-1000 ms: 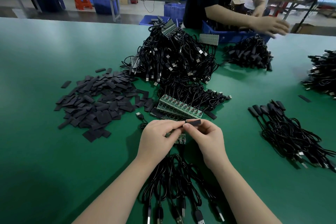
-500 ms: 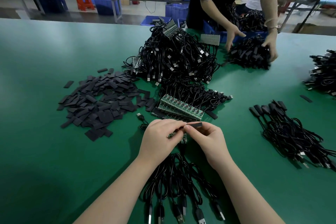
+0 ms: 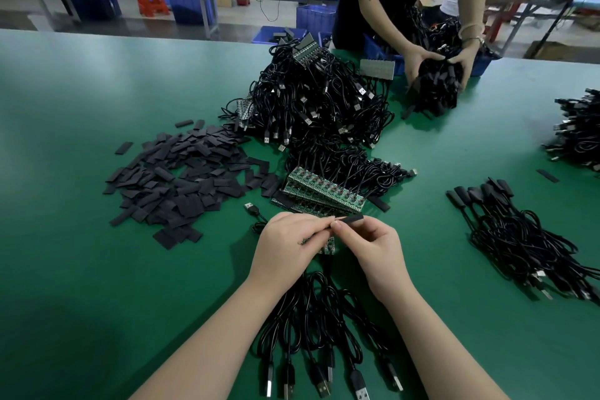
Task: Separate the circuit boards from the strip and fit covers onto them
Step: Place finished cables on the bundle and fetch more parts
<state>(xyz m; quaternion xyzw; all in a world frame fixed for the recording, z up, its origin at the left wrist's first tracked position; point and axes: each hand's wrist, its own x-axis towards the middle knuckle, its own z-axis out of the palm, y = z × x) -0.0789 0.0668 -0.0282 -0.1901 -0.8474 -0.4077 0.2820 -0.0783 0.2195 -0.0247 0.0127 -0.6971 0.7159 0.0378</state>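
Head view: black cover [image 3: 351, 219] pinched in your right hand [image 3: 370, 247] fingers, above the green counter [image 3: 97, 269] | your left hand [image 3: 285, 245] fingers curl round a circuit-board strip [image 3: 328, 245] | stacked strips [image 3: 324, 193] just beyond | loose covers pile [image 3: 175, 182] left | finished cables [image 3: 519, 237] right.

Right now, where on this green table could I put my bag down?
The near-left of the table, below the cover pile, is bare. So is the strip between the right hand and the finished cables. The middle is crowded with the cable heap and board strips.
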